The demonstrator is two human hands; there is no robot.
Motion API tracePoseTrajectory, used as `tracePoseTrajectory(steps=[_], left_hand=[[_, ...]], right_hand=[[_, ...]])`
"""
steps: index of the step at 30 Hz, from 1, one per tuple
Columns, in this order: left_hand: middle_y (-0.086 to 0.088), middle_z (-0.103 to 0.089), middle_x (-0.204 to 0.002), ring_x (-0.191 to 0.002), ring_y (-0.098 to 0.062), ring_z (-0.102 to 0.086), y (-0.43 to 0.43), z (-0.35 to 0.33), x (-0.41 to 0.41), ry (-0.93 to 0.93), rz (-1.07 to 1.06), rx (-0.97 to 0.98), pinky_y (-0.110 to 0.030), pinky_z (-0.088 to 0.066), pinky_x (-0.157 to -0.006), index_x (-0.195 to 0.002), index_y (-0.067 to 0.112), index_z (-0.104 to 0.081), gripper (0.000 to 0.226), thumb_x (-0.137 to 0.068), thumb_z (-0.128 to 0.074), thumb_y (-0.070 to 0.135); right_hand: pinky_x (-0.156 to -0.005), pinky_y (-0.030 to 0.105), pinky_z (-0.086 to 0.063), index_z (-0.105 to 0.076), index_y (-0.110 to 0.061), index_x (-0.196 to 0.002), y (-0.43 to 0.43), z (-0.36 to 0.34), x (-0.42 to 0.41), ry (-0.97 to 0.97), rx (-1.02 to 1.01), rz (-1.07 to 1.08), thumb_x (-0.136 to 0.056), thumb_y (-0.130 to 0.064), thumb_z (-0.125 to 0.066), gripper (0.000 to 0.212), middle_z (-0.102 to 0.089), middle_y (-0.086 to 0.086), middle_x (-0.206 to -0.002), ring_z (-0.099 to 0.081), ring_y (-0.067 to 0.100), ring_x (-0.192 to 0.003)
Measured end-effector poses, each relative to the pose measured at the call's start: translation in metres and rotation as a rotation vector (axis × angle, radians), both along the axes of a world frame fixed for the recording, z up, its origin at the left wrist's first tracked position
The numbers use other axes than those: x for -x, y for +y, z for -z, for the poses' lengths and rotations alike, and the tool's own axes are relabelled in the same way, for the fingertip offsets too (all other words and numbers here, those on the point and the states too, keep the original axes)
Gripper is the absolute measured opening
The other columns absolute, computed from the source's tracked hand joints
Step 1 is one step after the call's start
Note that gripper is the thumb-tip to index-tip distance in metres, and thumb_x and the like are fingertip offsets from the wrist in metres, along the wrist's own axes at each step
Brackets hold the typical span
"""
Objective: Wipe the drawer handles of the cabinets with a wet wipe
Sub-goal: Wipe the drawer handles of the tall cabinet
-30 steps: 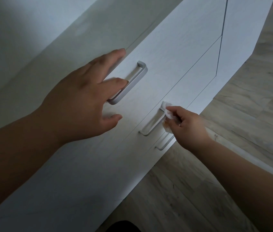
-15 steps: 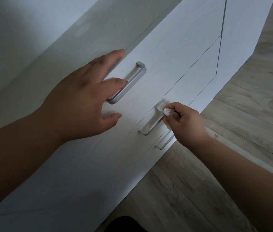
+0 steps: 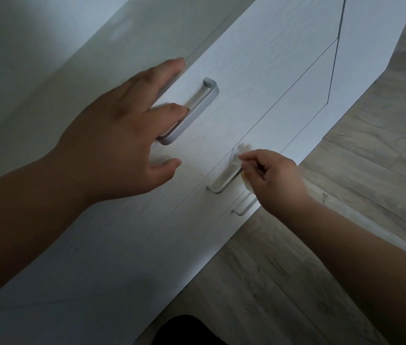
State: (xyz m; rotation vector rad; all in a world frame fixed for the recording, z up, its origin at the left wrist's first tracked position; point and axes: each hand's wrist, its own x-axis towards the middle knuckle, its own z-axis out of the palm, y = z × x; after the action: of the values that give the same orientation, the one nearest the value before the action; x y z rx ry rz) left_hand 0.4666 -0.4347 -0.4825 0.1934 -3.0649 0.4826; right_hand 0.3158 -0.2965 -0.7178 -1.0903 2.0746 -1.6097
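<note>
The right hand (image 3: 273, 181) pinches a blurred white wipe (image 3: 239, 151) against the upper end of the middle handle (image 3: 224, 185), a slim squared metal bar. The left hand (image 3: 122, 135), fingers spread straight, rests over the top handle (image 3: 198, 112). The cabinet (image 3: 271, 58) is white and wood-grained, and the floor (image 3: 359, 170) is pale grey planks.

Dim, bluish indoor light: the cabinet front (image 3: 259, 70) is brightest toward the upper right and sinks into shadow at the lower left. The wet wipe (image 3: 243, 148) is smeared by motion blur. The wide-angle lens slightly bows the cabinet's long edges.
</note>
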Motion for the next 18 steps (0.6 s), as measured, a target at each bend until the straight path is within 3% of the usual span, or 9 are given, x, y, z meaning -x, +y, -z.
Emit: tracePoseTrajectory(steps=[4,6,11,18], left_hand=[[-0.006,-0.015,-0.173,-0.153,-0.028,-0.03,-0.001,0.001,0.0,0.003,0.0,-0.005,-0.047,-0.048,-0.099,-0.119,0.013,-0.061,0.055,-0.08,-0.075,0.049],[-0.005,-0.015,-0.173,-0.153,-0.027,-0.03,-0.001,0.0,-0.001,0.009,-0.004,-0.002,-0.047,-0.049,-0.099,-0.121,0.013,-0.061,0.056,-0.08,-0.075,0.049],[-0.005,-0.016,-0.173,-0.154,-0.027,-0.03,0.0,0.001,-0.002,0.005,-0.006,-0.013,-0.048,-0.049,-0.098,-0.117,0.013,-0.062,0.052,-0.081,-0.075,0.048],[-0.008,-0.014,-0.173,-0.153,-0.031,-0.03,-0.002,0.002,0.0,-0.009,-0.007,0.039,-0.057,-0.049,-0.105,-0.128,0.008,-0.062,0.062,-0.084,-0.072,0.051]], right_hand=[[-0.07,0.027,-0.052,-0.07,-0.029,-0.121,-0.001,-0.007,0.012,0.012,-0.059,-0.071,-0.1,-0.027,-0.063,0.022,-0.066,-0.002,-0.077,-0.061,0.01,-0.072],[-0.075,0.031,-0.055,-0.075,-0.026,-0.113,-0.002,-0.006,0.016,0.071,-0.053,-0.092,-0.1,-0.025,-0.064,0.017,-0.071,-0.008,-0.083,-0.065,0.009,-0.077],[-0.069,0.036,-0.055,-0.074,-0.023,-0.102,0.001,-0.002,0.006,0.08,-0.025,-0.098,-0.1,-0.027,-0.064,0.01,-0.069,-0.008,-0.078,-0.064,0.01,-0.073],[-0.064,0.029,-0.051,-0.069,-0.025,-0.103,-0.004,-0.004,0.01,0.048,-0.045,0.0,-0.102,-0.027,-0.06,0.009,-0.067,-0.01,-0.076,-0.062,0.007,-0.071]])
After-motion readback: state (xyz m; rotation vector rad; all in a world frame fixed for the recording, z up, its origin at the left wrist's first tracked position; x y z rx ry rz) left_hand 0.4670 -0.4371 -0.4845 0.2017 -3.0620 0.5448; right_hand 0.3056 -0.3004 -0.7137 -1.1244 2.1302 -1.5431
